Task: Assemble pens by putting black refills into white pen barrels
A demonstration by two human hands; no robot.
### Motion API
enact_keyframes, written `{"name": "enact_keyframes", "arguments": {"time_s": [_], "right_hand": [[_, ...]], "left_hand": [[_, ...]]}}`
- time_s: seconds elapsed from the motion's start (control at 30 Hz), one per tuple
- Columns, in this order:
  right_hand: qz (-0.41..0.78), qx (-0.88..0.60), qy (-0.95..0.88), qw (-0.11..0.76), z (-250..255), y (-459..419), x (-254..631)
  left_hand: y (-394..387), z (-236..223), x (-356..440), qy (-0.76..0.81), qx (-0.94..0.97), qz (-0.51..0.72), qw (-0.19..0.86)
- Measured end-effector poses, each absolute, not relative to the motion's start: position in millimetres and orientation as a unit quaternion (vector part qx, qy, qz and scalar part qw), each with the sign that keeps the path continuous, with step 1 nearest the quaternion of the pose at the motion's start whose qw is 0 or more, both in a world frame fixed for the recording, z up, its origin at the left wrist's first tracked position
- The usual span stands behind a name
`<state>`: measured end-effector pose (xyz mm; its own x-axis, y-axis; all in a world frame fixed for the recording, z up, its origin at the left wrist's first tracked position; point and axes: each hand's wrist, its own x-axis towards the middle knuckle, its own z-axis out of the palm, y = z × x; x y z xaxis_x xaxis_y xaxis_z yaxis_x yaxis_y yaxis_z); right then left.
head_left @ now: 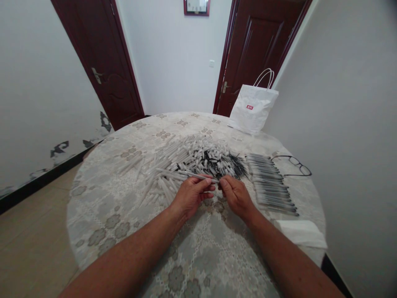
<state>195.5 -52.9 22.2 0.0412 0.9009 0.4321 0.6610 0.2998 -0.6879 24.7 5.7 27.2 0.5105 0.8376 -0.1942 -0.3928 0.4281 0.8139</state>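
My left hand [192, 195] pinches a pale pen barrel [195, 176] that sticks out to the left over the table. My right hand [235, 194] is closed in a pinch right at the barrel's near end, fingertips meeting the left hand's. Just beyond both hands lies a heap of white pen barrels [167, 174], small white caps [207, 153] and thin black refills [237, 163]. To the right, a neat row of finished pens [269, 182] lies side by side.
A round table with a flowered lace cloth [124, 198] carries everything. Black-framed glasses [294, 163] lie right of the pens, a folded white tissue [300, 231] at the near right edge, a white paper bag [252, 107] at the back. Two dark doors stand behind.
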Motion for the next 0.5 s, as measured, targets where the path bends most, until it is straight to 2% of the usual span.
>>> {"name": "enact_keyframes", "arguments": {"time_s": [0.23, 0.5], "right_hand": [[0.107, -0.570, -0.686, 0.440, 25.1, -54.2, 193.6], [0.133, -0.564, -0.685, 0.442, 22.7, -53.3, 195.1]], "left_hand": [[6.7, 26.6, 24.2, 0.302, 0.364, 0.394, 0.788], [3.8, 27.1, 24.4, 0.309, 0.367, 0.395, 0.784]]}}
